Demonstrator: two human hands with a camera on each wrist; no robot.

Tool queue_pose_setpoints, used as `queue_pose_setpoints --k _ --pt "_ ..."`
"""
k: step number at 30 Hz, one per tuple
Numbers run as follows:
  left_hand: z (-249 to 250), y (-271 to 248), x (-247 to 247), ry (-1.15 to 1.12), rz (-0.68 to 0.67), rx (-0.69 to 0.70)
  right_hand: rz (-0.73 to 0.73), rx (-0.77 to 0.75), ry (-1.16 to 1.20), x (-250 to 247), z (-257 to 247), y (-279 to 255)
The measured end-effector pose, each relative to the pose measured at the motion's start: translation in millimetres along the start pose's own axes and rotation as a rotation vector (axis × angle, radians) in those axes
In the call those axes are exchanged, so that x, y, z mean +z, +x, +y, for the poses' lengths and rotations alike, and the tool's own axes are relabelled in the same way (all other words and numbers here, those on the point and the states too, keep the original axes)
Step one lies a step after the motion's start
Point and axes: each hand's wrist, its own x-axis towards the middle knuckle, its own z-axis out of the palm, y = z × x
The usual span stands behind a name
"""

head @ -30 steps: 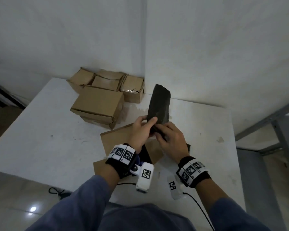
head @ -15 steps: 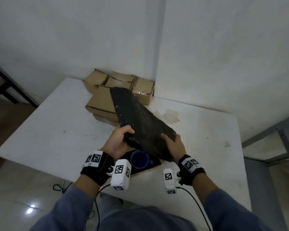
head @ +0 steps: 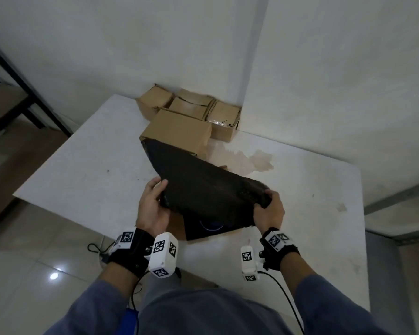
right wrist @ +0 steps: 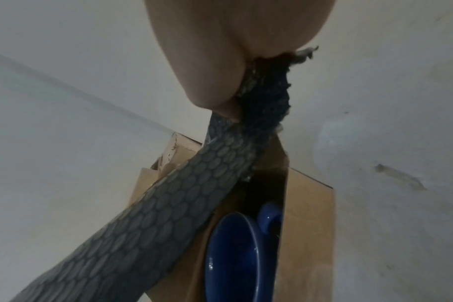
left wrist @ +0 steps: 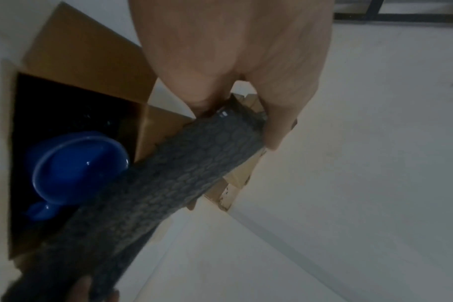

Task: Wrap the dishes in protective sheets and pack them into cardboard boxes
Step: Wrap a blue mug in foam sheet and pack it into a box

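One dark sheet (head: 203, 189), one blue cup (left wrist: 75, 169), five cardboard boxes (head: 177, 129).

Worktop (head: 82, 170): white, stained near the far corner | closed cardboard boxes (head: 177, 129) clustered at the far corner against the wall, resting on the surface | open cardboard box (head: 203, 234) at the near edge, holding a blue cup (left wrist: 75, 169) | floor: glossy tile beside the worktop.

White table (head: 87, 170) w/ brownish stain (head: 248, 157) near far corner. White walls (head: 336, 68) meeting behind. Dark metal frame (head: 27, 85) at left, grey frame (head: 397, 201) at right. Glossy tile floor (head: 34, 262) below, black cable (head: 94, 247) lying on it.
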Motion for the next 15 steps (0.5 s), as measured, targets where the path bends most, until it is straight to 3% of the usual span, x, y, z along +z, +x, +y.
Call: queue_pose_setpoints --k 3,7,12,15 --pt "-1.5 -2.4 -19.8 0.084 0.163 0.119 0.077 -0.116 -0.024 -2.9 -5.3 3.0" --pt "-10.9 -12.6 -61.9 0.637 0.305 0.189 0.064 -0.172 -0.099 -6.6 -5.5 13.7" --pt "-11.8 -39.9 -99.0 1.434 0.101 0.128 -0.046 -0.181 -0.362 -9.0 -1.3 23.5" --pt "-6.1 -46.5 -83.6 1.724 0.033 0.287 -0.018 -0.261 -0.512 -6.8 -0.7 17.7"
